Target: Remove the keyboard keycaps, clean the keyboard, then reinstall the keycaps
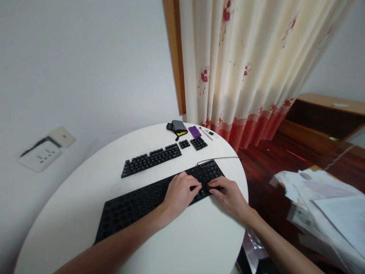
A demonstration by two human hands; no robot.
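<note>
A black keyboard base (pixel 137 201), most of its keycaps off, lies slantwise across the white round table (pixel 182 243). Over its right part my left hand (pixel 180 190) rests, thumb and fingertips drawn together in a pinch; whatever they hold is too small to make out. Just right of it, my right hand (pixel 228 193) has its thumb and fingers closed near the keyboard's lower right edge, and what lies between them is hidden. Beyond the base, loose black keycaps sit in rows: a large block (pixel 151 160), a small group (pixel 184 144) and a number-pad group (pixel 199 143).
At the table's far edge lie a grey and black pouch (pixel 179 126), a purple cloth (pixel 195 131) and a thin light-coloured tool (pixel 206 134). A cable (pixel 222 157) runs off the right edge. Papers and plastic bags (pixel 327 205) are piled at right. A curtain (pixel 228 76) hangs behind.
</note>
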